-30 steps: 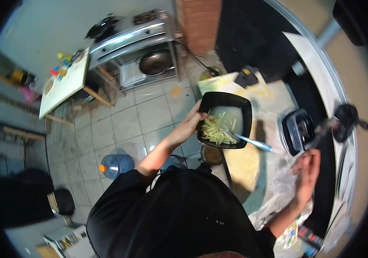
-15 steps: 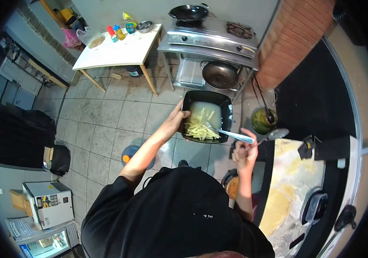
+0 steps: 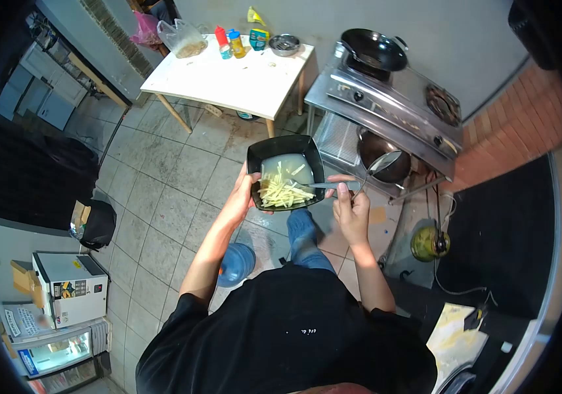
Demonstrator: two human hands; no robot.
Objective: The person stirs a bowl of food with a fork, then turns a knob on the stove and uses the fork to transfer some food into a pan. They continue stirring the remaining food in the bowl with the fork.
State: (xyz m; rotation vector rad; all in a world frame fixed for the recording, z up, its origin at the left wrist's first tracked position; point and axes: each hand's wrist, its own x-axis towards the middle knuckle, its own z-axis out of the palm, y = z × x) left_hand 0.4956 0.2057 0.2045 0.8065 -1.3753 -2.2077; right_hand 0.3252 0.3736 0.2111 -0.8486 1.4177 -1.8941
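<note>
My left hand [image 3: 239, 197] grips the left side of a square black bowl [image 3: 253, 157], thumb over the rim. Cloudy liquid fills part of the bowl, and pale thin-cut strips [image 3: 284, 192] are heaped toward its near side. My right hand [image 3: 350, 211] is closed around a metal spoon [image 3: 384, 162], whose bowl points up and away to the right. A second utensil [image 3: 333, 186] rests among the strips; its handle crosses the right rim and reaches my right fingers. Its working end is partly hidden by the strips.
Ahead stands a white table [image 3: 228, 82] with bottles and a metal bowl [image 3: 284, 44]. Right of it, a steel stove [image 3: 386, 98] carries a black wok [image 3: 373, 49], with another pan [image 3: 383, 154] beneath. A blue water jug [image 3: 236, 264] and a green pot [image 3: 429, 243] are on the floor.
My view has turned right and I have stepped closer to the stove and table. The bowl stays in my left hand; my right hand has come nearer the bowl, the spoon now raised.
</note>
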